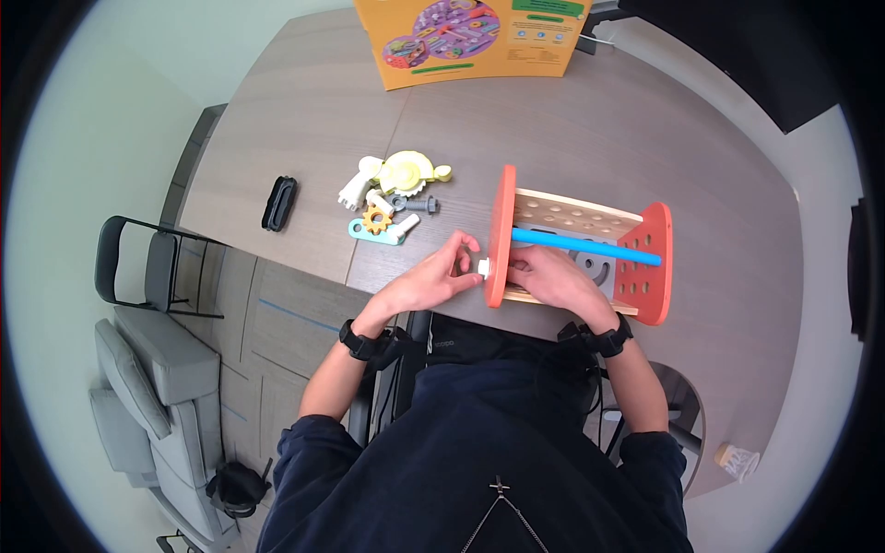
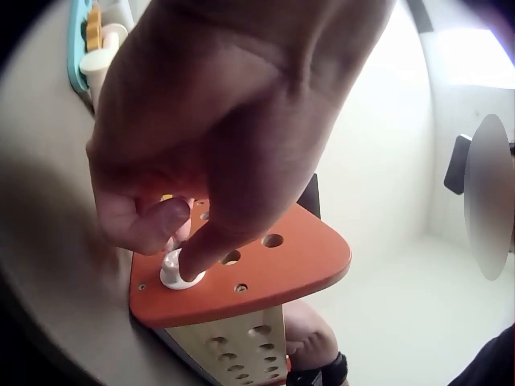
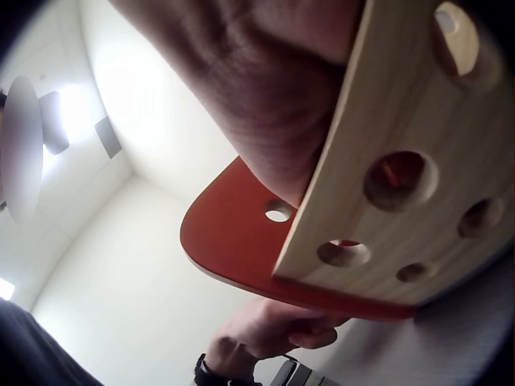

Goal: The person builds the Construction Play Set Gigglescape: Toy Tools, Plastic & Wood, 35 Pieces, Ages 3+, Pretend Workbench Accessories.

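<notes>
A toy workbench (image 1: 655,267) with orange-red end panels, pale perforated wooden sides and a blue bar (image 1: 585,246) stands before me. My left hand (image 1: 431,279) is at the outer face of the left end panel (image 2: 310,257). Its thumb and curled fingers are around a round white bolt head (image 2: 172,272) seated low on that panel, the thumb tip right on it. My right hand (image 1: 556,279) reaches inside the workbench, under the blue bar, towards the inner face of the same panel. The wooden side (image 3: 322,281) hides its fingertips in the right wrist view; I cannot tell what they hold.
Left of the workbench lie toy parts: a yellow-green saw-like disc (image 1: 406,172), an orange gear (image 1: 376,219), a turquoise strip (image 1: 364,230) and a grey bolt (image 1: 422,205). Further left is a black case (image 1: 279,204). A yellow box (image 1: 475,69) stands at the back.
</notes>
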The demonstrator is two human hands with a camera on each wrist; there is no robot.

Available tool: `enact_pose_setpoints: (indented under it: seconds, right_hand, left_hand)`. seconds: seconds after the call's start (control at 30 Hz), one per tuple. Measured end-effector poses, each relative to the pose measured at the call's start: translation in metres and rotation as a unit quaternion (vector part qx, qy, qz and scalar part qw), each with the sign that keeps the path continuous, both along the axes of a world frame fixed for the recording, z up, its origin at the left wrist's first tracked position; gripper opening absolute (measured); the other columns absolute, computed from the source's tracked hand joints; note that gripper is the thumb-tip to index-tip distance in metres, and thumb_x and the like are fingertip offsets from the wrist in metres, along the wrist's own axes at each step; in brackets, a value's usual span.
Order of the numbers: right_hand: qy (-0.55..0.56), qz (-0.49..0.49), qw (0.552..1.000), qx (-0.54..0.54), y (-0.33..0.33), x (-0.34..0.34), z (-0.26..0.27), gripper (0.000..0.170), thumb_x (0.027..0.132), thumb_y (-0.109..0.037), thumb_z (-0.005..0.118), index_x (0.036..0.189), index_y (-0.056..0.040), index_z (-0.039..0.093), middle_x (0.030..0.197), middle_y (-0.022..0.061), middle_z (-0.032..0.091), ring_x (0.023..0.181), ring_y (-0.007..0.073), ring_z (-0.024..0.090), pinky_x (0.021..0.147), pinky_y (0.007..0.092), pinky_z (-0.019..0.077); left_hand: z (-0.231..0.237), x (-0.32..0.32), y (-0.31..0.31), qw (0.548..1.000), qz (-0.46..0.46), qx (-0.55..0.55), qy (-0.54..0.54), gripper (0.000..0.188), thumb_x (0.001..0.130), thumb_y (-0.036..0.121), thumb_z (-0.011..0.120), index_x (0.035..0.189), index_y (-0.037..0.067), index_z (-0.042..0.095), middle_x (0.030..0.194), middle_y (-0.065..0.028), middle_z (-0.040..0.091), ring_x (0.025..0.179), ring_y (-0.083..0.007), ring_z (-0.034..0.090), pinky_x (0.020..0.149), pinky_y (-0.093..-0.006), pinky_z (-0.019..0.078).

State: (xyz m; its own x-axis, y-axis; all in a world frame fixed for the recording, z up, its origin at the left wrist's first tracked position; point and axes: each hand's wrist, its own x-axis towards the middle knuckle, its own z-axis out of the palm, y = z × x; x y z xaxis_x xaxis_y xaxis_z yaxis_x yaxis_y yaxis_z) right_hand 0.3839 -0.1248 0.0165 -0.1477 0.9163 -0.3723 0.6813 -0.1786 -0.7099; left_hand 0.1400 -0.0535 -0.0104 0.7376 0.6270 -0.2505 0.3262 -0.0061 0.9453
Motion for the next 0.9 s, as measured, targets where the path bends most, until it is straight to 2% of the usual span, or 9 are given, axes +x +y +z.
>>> enact_pose_setpoints:
  seconds: [0.1,0.2,0.3,0.5,0.6,0.8,0.9]
  right_hand:
    - [0.0,0.002,1.0,0.002,0.0,0.0,0.001,0.034,0.103,-0.034,0.067,0.111,-0.0025,0.078,0.093,0.0186,0.076,0.088,0.0353,0.072,0.079,0.0456,0.0535]
    - [-0.007,0.003,1.0,-0.001,0.0,0.0,0.003,0.035,0.103,-0.034,0.066,0.11,-0.0026,0.078,0.091,0.0191,0.076,0.088,0.0355,0.072,0.078,0.0461,0.053]
    - [-0.009,0.002,1.0,-0.009,0.001,0.0,0.005,0.034,0.103,-0.034,0.067,0.11,-0.0027,0.078,0.092,0.019,0.076,0.089,0.036,0.072,0.079,0.0462,0.0534]
    - [0.03,-0.007,0.999,0.017,-0.001,-0.003,0.009,0.032,0.105,-0.031,0.066,0.12,-0.0038,0.074,0.105,0.0187,0.077,0.098,0.0374,0.072,0.087,0.0463,0.0552]
    - [0.019,0.008,0.999,0.025,0.0,-0.002,0.008,0.031,0.106,-0.028,0.064,0.124,-0.0042,0.072,0.109,0.0194,0.077,0.101,0.0381,0.072,0.089,0.0471,0.0552]
    - [-0.016,0.023,1.0,0.012,0.004,-0.007,0.018,0.029,0.107,-0.025,0.061,0.122,-0.0037,0.073,0.108,0.0207,0.077,0.102,0.04,0.072,0.09,0.0493,0.0548]
    - [-0.019,0.035,0.999,0.015,0.005,-0.006,0.004,0.031,0.107,-0.027,0.061,0.119,-0.0034,0.075,0.106,0.0217,0.077,0.102,0.0408,0.072,0.09,0.0499,0.0546]
  left_hand:
    - [0.006,0.002,0.006,0.997,-0.052,-0.014,0.047,0.022,0.111,0.023,0.063,0.123,0.005,0.065,0.085,0.0026,0.052,0.083,-0.0093,0.051,0.078,-0.0295,0.0475]
    - [-0.011,0.002,0.007,0.997,-0.06,0.012,0.036,0.022,0.109,0.022,0.066,0.121,0.004,0.066,0.086,0.001,0.054,0.082,-0.0116,0.052,0.075,-0.0334,0.0481]
    - [0.011,0.004,0.006,0.995,-0.058,0.047,0.07,0.02,0.107,0.018,0.067,0.119,0.003,0.066,0.086,-0.0023,0.057,0.081,-0.0156,0.055,0.073,-0.0368,0.0491]
    - [0.004,0.001,0.003,0.977,-0.065,0.198,0.041,0.02,0.102,0.013,0.071,0.118,0.003,0.063,0.089,-0.0111,0.062,0.081,-0.0287,0.062,0.074,-0.0415,0.0518]
    - [0.001,0.0,0.002,0.963,-0.078,0.253,0.044,0.023,0.102,0.018,0.07,0.116,0.004,0.058,0.101,-0.0162,0.065,0.086,-0.0417,0.066,0.075,-0.0498,0.0538]
    - [0.005,0.001,0.0,0.948,-0.088,0.3,0.052,0.02,0.103,0.018,0.067,0.114,0.005,0.057,0.105,-0.0162,0.065,0.092,-0.0444,0.067,0.074,-0.0531,0.0549]
    - [0.005,0.001,-0.002,0.939,-0.086,0.33,0.055,0.018,0.101,0.014,0.068,0.113,0.005,0.059,0.1,-0.0153,0.062,0.09,-0.0415,0.066,0.075,-0.0515,0.0542]
